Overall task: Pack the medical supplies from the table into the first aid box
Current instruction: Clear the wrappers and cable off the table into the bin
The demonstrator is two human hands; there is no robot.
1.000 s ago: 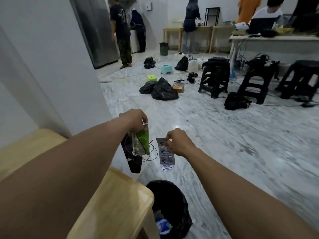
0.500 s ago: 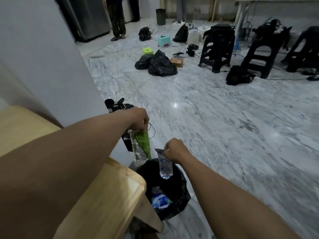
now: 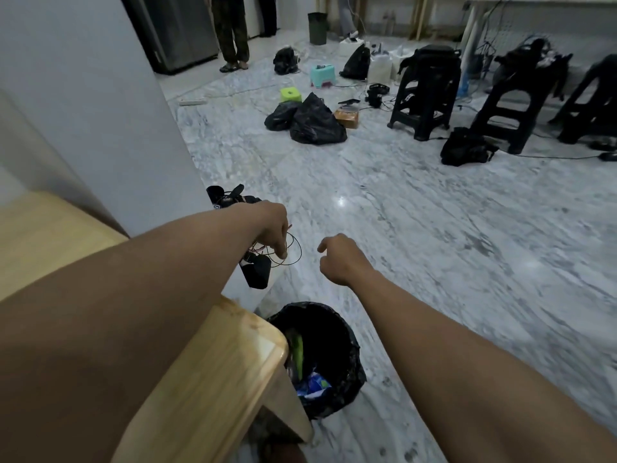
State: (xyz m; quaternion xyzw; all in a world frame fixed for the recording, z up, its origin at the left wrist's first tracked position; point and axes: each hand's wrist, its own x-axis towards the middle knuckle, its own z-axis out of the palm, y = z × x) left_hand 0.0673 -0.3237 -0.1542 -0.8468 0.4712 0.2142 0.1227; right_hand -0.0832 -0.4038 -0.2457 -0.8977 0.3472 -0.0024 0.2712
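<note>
black bin (image 3: 347, 379) holds green wrapper (image 3: 298, 354), blue packet (image 3: 315, 385).

A single head-worn wide-angle camera looks forward and steeply down from the person's own height. Both forearms reach away from the lens, huge at the near edge. The wooden desk (image 3: 213, 379) corner sits near left, the bin (image 3: 347, 372) just beyond it, and the marble floor (image 3: 434, 235) runs far to black stools (image 3: 424, 91) at the top, with edges bowed.

nothing readable here tbh, the small white label on the black gear (image 3: 230, 200) beside the bench (image 3: 213, 379) is too blurry
</note>
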